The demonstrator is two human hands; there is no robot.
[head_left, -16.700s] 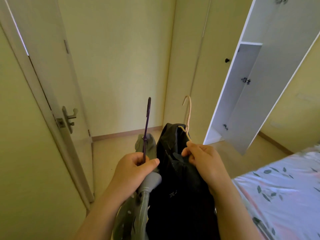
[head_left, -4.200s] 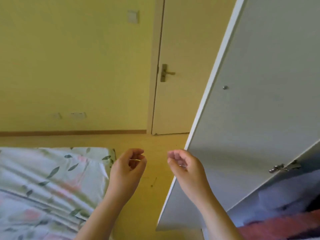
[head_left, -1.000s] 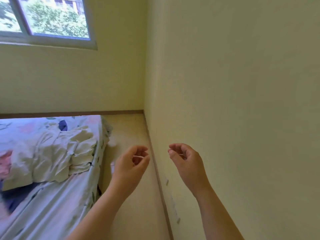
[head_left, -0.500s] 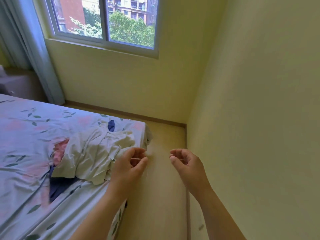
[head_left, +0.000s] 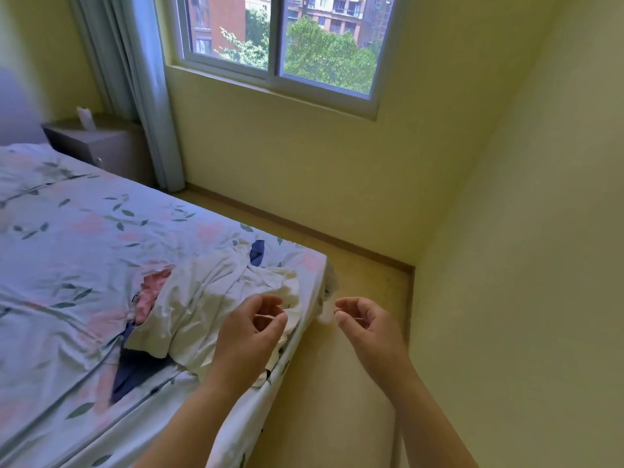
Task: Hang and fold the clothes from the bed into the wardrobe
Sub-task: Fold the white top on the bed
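Note:
A heap of clothes lies at the near corner of the bed [head_left: 77, 251]: a crumpled white garment [head_left: 209, 298] on top, a pink piece [head_left: 150, 292] poking out at its left, and dark blue fabric [head_left: 135, 369] under it. My left hand [head_left: 250, 336] hovers over the heap's right edge, fingers loosely curled, holding nothing. My right hand [head_left: 368, 329] hangs over the floor beside the bed, fingers also curled and empty. The wardrobe is out of view.
The bed has a floral sheet. A narrow strip of floor [head_left: 358, 298] runs between the bed and the yellow wall [head_left: 523, 265] on the right. A window [head_left: 283, 38] with a curtain [head_left: 135, 82] is ahead, and a bedside table [head_left: 98, 143] stands at the far left.
My view has swung left from the bare wall and wardrobe door to the bed and window. Both hands keep the same curled, empty pose; the hangers with clothes from earlier are gone.

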